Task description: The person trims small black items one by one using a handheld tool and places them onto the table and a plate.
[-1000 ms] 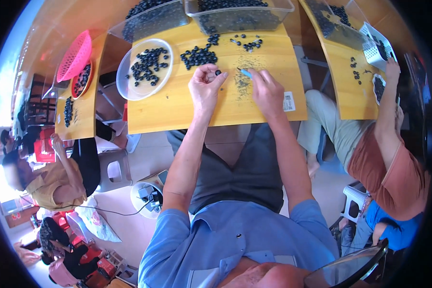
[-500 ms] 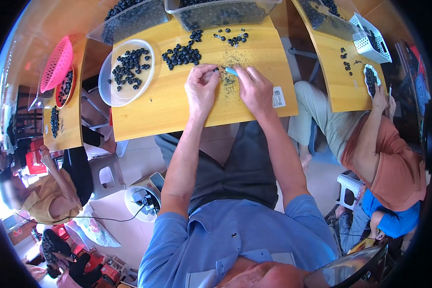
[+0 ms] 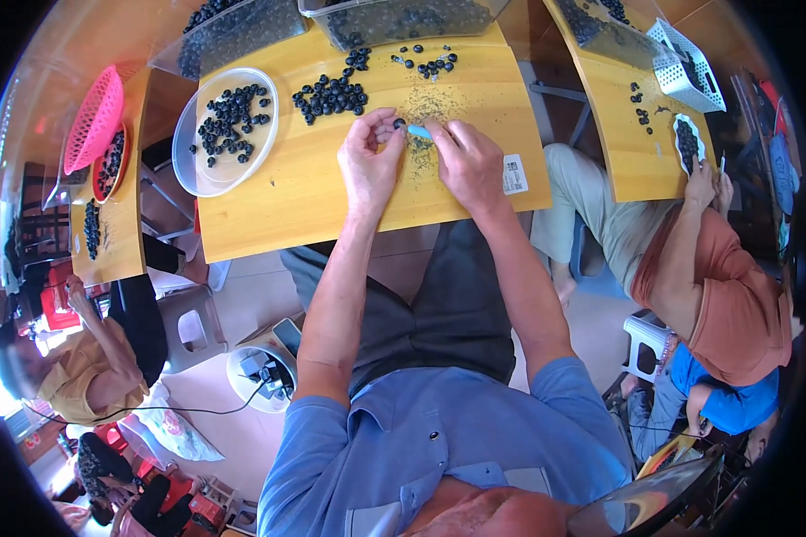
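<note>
Since the earlier frame your hands have stayed together at the middle of the yellow board (image 3: 331, 201), and the view has slid so they sit lower and nearer centre. Your left hand (image 3: 370, 166) pinches a small dark berry (image 3: 399, 123) between thumb and fingertips. Your right hand (image 3: 468, 166) grips a thin light-blue tool (image 3: 418, 132), its long axis lying left to right, the free tip pointing left at the berry and just touching it. The berry is round, near black and glossy. Fine greenish crumbs (image 3: 421, 157) are scattered on the board beneath your hands. A pile of like berries (image 3: 331, 95) lies above your left hand, and a clear bowl (image 3: 208, 170) holding more sits at the board's left end.
</note>
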{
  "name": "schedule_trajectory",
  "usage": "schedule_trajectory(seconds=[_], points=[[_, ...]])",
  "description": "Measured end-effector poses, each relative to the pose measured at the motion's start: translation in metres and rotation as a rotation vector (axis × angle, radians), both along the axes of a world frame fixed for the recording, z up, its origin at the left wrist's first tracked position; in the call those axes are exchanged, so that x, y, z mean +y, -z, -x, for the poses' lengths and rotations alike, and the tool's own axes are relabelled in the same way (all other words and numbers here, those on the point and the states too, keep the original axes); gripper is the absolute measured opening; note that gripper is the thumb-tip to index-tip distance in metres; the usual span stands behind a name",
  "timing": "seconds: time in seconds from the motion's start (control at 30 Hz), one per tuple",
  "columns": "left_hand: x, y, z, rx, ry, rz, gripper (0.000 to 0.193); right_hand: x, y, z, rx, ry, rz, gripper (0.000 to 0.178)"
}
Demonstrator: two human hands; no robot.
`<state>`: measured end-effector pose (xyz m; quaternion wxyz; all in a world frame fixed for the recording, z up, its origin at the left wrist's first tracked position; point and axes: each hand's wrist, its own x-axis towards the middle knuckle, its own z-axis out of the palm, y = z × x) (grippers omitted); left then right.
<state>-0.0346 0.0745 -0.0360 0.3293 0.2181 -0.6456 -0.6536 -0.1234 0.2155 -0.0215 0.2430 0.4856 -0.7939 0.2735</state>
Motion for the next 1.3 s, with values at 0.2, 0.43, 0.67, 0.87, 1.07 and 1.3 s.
schedule_trajectory(seconds=[0.2, 0.43, 0.67, 0.87, 1.07, 1.3], points=[[0.000, 0.001, 0.000, -0.013, 0.003, 0.041, 0.032, 0.000, 0.000, 0.000, 0.012, -0.003, 0.017, 0.037], [0.000, -0.001, -0.001, -0.043, -0.006, 0.132, 0.034, 0.000, -0.001, -0.001, 0.020, 0.006, 0.002, 0.038], [0.003, -0.004, -0.002, -0.071, -0.008, 0.172, 0.034, 0.001, 0.000, -0.001, 0.001, 0.006, 0.009, 0.038], [0.002, 0.002, -0.001, -0.012, 0.005, 0.089, 0.035, 0.001, 0.002, -0.001, -0.020, 0.011, 0.012, 0.035], [0.006, -0.001, -0.002, 0.102, -0.010, 0.033, 0.035, -0.003, 0.005, 0.005, -0.086, 0.123, -0.045, 0.031], [0.000, -0.010, -0.005, 0.074, -0.129, 0.444, 0.017, -0.005, 0.010, 0.004, -0.068, 0.095, 0.001, 0.032]])
